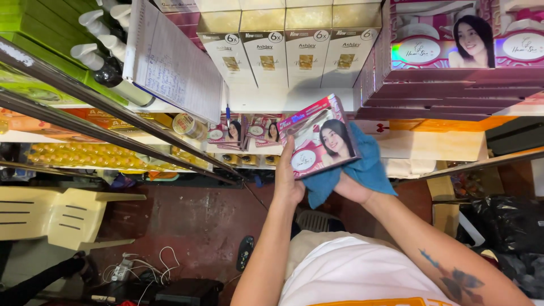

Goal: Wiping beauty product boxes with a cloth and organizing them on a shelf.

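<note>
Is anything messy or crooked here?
Nothing looks broken or spilled. The pink box sits tilted between the left hand and the blue cloth over the right hand.

1. The light is bright and even across the shelves, seemingly from overhead, with the white shelf edge (294, 99) close to washed out.
2. The floor (192, 221) below sits dim and reddish, falling into shadow under the shelving.
3. A rainbow glare shows on the glossy pink boxes (453, 51) at upper right.
4. The wide lens bends straight lines; the metal rails (113, 122) at left splay outward.
5. The pink box (320, 139) in hand is sharp; the dark bags (507, 224) at the right edge lose detail.
</note>
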